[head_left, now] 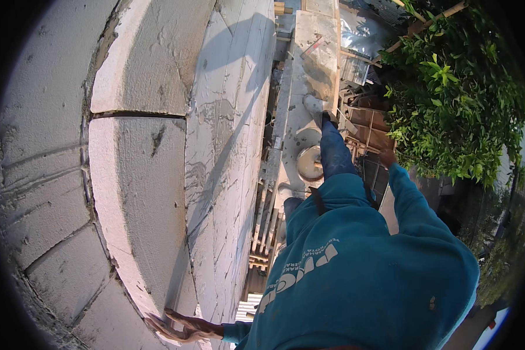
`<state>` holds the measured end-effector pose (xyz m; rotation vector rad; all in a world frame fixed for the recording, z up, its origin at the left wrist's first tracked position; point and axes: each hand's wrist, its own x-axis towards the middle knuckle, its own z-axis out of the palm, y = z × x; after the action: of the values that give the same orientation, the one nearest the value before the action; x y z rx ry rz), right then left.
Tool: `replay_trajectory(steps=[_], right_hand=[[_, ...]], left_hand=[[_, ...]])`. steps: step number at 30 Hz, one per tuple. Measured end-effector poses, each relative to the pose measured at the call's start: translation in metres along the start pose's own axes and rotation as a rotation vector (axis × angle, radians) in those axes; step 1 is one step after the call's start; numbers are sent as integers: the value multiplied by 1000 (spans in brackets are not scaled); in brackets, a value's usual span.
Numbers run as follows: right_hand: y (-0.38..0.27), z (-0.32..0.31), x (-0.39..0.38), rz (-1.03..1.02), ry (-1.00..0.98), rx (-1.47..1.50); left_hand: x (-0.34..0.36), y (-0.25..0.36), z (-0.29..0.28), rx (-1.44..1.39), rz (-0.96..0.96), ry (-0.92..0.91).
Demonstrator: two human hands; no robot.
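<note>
My left hand (184, 328) is open, its fingers stretched out along the lower end of a pale wall block (151, 216). This block meets another pale block (154, 58) across a dark narrow joint. On the other side, my right hand (387, 157) is held out away from the wall, below the leaves, with its fingers curled. Whatever it holds, if anything, is too small to make out against the wooden framework behind it. Beside my leg stands a round bucket (310, 163) with greyish wet material and a handle-like piece in it.
I stand on a narrow, mortar-stained plank walkway (315, 41) running along the wall's plastered side (230, 116). Bamboo or wooden poles (265, 216) show in the gap between wall and walkway. A leafy tree (455, 105) crowds the right, with a wooden framework (364, 131) lower down.
</note>
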<state>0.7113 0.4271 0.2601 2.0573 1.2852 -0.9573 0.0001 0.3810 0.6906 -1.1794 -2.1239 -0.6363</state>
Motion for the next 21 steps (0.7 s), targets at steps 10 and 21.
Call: replay_trajectory(steps=[10, 21], right_hand=[[-222, -168, 394, -130, 168, 596], [-274, -156, 699, 67, 379, 740]], left_hand=[[-21, 166, 126, 456, -38, -225], [-37, 246, 228, 655, -4, -291]])
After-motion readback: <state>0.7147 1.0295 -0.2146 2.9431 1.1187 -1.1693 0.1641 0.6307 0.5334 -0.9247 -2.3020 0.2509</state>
